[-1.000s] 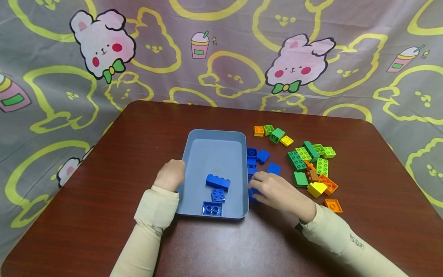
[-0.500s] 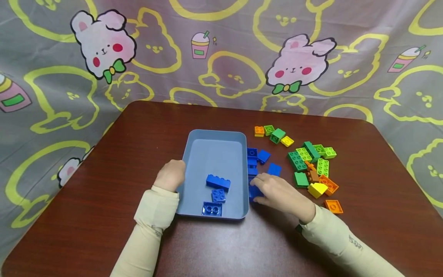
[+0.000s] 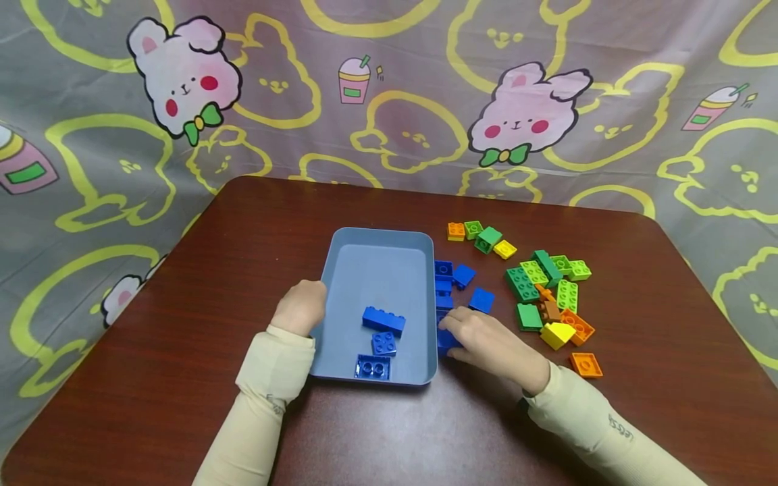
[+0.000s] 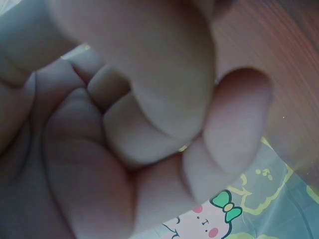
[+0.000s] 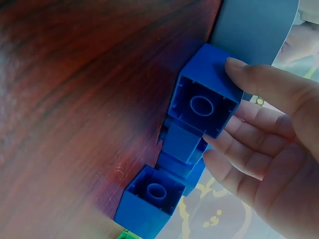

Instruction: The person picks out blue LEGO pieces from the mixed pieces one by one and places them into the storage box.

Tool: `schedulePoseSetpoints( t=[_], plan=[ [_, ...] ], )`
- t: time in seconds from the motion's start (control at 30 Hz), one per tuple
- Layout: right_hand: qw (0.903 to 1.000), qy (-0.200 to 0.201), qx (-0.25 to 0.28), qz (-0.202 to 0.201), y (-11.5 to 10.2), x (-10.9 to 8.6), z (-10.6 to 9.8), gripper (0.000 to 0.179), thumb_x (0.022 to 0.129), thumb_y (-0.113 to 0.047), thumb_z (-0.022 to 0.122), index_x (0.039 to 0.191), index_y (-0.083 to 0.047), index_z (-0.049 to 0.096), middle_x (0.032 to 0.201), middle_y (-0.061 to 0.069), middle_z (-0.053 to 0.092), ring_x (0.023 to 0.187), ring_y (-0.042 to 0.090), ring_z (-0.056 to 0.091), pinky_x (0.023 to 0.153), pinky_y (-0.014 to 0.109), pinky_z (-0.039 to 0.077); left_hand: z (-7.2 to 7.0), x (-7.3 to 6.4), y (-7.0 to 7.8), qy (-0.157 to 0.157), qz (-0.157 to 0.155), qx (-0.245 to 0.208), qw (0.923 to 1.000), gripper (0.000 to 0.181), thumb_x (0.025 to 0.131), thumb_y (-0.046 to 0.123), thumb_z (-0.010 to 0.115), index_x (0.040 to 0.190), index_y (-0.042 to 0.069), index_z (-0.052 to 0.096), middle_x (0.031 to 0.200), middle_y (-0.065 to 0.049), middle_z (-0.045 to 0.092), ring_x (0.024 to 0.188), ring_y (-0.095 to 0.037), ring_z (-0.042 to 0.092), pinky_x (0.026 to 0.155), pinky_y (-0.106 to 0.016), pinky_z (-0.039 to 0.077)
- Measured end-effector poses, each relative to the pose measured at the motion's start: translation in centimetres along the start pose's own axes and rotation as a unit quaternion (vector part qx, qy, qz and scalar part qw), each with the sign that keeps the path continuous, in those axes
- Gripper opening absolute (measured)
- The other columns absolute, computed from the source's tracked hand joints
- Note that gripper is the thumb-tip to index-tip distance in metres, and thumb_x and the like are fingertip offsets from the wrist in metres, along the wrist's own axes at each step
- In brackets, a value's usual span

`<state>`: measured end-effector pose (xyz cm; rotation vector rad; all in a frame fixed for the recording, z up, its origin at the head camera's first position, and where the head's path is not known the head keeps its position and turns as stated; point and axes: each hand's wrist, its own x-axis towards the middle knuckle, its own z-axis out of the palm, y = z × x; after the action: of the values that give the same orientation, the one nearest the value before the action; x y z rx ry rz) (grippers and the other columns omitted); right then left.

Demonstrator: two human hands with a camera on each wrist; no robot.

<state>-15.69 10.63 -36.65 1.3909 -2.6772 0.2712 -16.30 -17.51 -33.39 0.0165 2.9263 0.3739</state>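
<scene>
Cartoon-print backdrop (image 3: 407, 101), blurred sleeve lettering (image 3: 620, 428), tray (image 3: 383, 277) holding three bricks (image 3: 383, 344), left hand (image 3: 300, 308) curled at its rim, right hand (image 3: 486, 340) pinching blue brick (image 5: 209, 69)

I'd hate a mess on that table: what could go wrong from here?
Lifting the blue block the right hand pinches might knock the blue bricks lined up beside it. That block sits close to the tray and could bump its side. The tray may then slide: whether the left hand grips it is unclear.
</scene>
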Motion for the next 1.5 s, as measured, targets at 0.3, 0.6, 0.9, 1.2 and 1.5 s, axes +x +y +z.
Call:
schedulePoseSetpoints(
  t=[0.3, 0.6, 0.9, 1.2, 1.5],
  plan=[
    [1.0, -0.006, 0.002, 0.0, 0.0, -0.1, -0.2, 0.034, 0.067, -0.013, 0.079, 0.094, 0.001, 0.063, 0.087, 0.008, 0.06, 0.079, 0.018, 0.055, 0.068, 0.028, 0.048, 0.0, 0.0, 0.0, -0.007, -0.003, 0.006, 0.9999, 0.023, 0.086, -0.008, 0.04, 0.075, -0.005, 0.06, 0.064, -0.014, 0.051, 0.056, -0.021, 0.048, 0.052, -0.036, 0.044],
    [0.9999, -0.008, 0.005, 0.006, -0.1, -0.5, -0.7, 0.036, 0.066, -0.012, 0.079, 0.096, 0.0, 0.063, 0.087, 0.008, 0.059, 0.077, 0.017, 0.056, 0.066, 0.027, 0.049, 0.0, -0.1, 0.0, 0.0, -0.001, 0.002, 1.0, 0.024, 0.085, -0.008, 0.039, 0.073, -0.004, 0.059, 0.063, -0.015, 0.052, 0.056, -0.022, 0.049, 0.052, -0.036, 0.044],
    [0.9999, -0.001, 0.003, 0.013, 0.1, -0.9, -1.5, 0.035, 0.066, -0.011, 0.079, 0.095, 0.001, 0.063, 0.084, 0.007, 0.058, 0.075, 0.017, 0.055, 0.065, 0.027, 0.048, -0.2, -0.1, 0.1, -0.006, -0.006, 0.004, 1.0, 0.023, 0.085, -0.009, 0.04, 0.075, -0.005, 0.06, 0.065, -0.016, 0.053, 0.057, -0.022, 0.05, 0.053, -0.036, 0.044],
    [0.9997, 0.009, 0.008, 0.02, 0.0, -1.0, -2.0, 0.036, 0.066, -0.012, 0.079, 0.096, 0.001, 0.063, 0.085, 0.007, 0.058, 0.076, 0.016, 0.055, 0.067, 0.027, 0.049, -0.2, 0.0, 0.1, -0.006, -0.005, 0.0, 1.0, 0.023, 0.085, -0.008, 0.04, 0.075, -0.005, 0.06, 0.066, -0.016, 0.054, 0.058, -0.022, 0.05, 0.053, -0.037, 0.045],
    [0.9994, 0.02, 0.009, 0.026, -0.1, -0.9, -2.9, 0.038, 0.066, -0.011, 0.079, 0.098, 0.001, 0.062, 0.089, 0.007, 0.059, 0.078, 0.017, 0.055, 0.067, 0.027, 0.049, 0.0, 0.2, 0.0, -0.01, -0.006, 0.004, 0.9999, 0.022, 0.086, -0.007, 0.04, 0.081, -0.006, 0.062, 0.068, -0.015, 0.054, 0.059, -0.022, 0.05, 0.055, -0.037, 0.045]
  ],
)
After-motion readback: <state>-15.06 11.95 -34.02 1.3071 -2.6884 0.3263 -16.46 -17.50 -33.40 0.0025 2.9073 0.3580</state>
